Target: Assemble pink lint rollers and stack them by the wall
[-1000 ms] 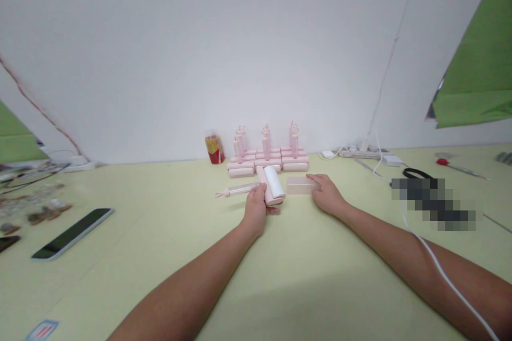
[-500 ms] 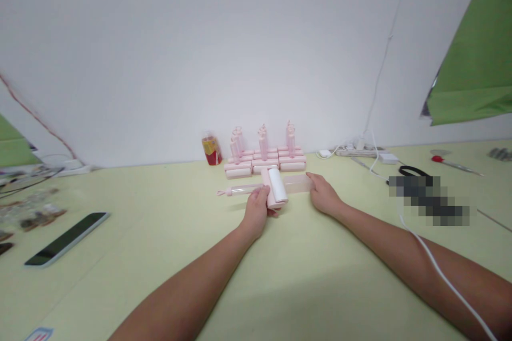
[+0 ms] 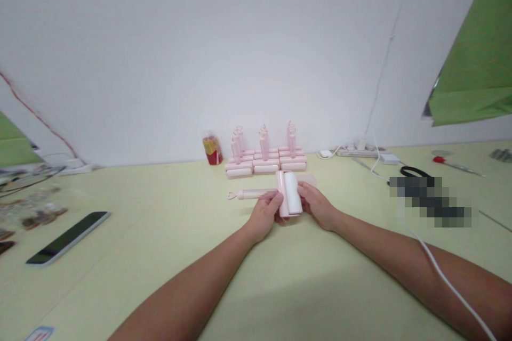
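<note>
A lint roller (image 3: 282, 195) with a pale pink body, a white paper roll (image 3: 294, 193) and a clear pink handle (image 3: 258, 193) is held just above the table, handle pointing left. My left hand (image 3: 264, 217) is closed around the body where the handle joins it. On the other side, my right hand (image 3: 318, 205) has its thumb and fingers against the right edge of the white roll; some fingertips are hidden behind it. A translucent pale pink piece (image 3: 308, 178) shows behind the right hand; whether it is attached to the roller I cannot tell.
Several pink lint rollers (image 3: 266, 169) stand in rows by the wall, handles up. Left of them is a red and yellow container (image 3: 212, 150). A phone (image 3: 68, 238) lies at left; a power strip (image 3: 352, 152), white cable (image 3: 440, 272) and red-handled tool (image 3: 456, 165) are at right.
The lint roller and my left hand have shifted right. My right hand has left the far end of the translucent piece and come in against the white roll.
</note>
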